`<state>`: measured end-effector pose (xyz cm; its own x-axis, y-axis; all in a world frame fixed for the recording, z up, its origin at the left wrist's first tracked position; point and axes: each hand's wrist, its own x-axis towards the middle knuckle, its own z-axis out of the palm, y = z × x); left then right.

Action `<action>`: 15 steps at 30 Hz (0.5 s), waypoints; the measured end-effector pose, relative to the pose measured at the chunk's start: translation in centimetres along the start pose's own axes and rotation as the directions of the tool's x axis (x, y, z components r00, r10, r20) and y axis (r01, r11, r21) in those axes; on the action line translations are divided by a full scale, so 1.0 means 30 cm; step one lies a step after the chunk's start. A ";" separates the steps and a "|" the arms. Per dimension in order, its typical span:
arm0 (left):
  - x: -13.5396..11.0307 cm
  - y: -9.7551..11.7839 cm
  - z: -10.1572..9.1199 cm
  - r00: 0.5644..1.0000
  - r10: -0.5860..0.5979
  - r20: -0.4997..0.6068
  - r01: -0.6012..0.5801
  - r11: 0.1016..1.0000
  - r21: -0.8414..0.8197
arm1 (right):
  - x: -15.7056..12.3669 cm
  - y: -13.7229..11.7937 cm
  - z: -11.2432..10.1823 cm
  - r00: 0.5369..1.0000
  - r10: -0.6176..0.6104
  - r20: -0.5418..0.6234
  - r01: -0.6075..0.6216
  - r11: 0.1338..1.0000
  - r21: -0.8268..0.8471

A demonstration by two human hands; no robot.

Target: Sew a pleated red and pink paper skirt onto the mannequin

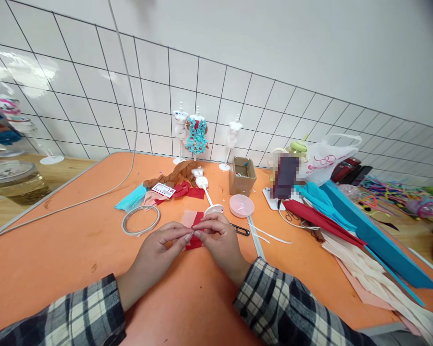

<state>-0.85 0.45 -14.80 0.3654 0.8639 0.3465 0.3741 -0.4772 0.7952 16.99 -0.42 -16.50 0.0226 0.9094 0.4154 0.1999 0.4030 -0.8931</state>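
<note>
My left hand (pixel 159 252) and my right hand (pixel 218 240) meet over the orange table (pixel 57 259). Both pinch a small red piece of crepe paper (pixel 195 230) that lies on a pale pink piece (pixel 187 217). The fingertips of the two hands touch each other above the red paper. Just beyond my hands a small white mannequin on a stand (pixel 204 190) lies tipped over. A black clip (pixel 241 230) rests beside my right hand.
A roll of white tape (pixel 140 220) lies left of my hands. Further back are red, brown and teal paper scraps (pixel 166 188), three upright mini mannequins (pixel 197 134), a cardboard box (pixel 242 175) and a pink lid (pixel 241 205). Folded crepe sheets (pixel 350 230) fill the right side.
</note>
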 end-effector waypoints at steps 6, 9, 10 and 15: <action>-0.005 -0.001 0.003 1.000 -0.012 0.004 0.012 1.000 -0.008 | -0.012 -0.029 -0.007 0.987 -0.160 0.008 0.160 0.975 -0.155; -0.008 -0.007 0.005 1.000 -0.010 -0.005 0.010 1.000 -0.018 | -0.016 -0.032 -0.013 0.975 -0.223 0.008 0.220 0.953 -0.211; -0.009 -0.009 0.006 1.000 -0.009 -0.003 0.009 1.000 -0.023 | -0.016 -0.031 -0.016 0.971 -0.237 0.005 0.232 0.944 -0.236; -0.008 -0.008 0.006 0.999 -0.003 0.048 0.005 0.999 -0.046 | -0.012 -0.035 -0.034 0.959 -0.282 0.034 0.264 0.841 -0.471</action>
<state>-0.89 0.32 -15.17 0.4046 0.8567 0.3200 0.3363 -0.4648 0.8190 17.78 -1.27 -15.54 -0.0682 0.7617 0.6444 0.6358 0.5309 -0.5602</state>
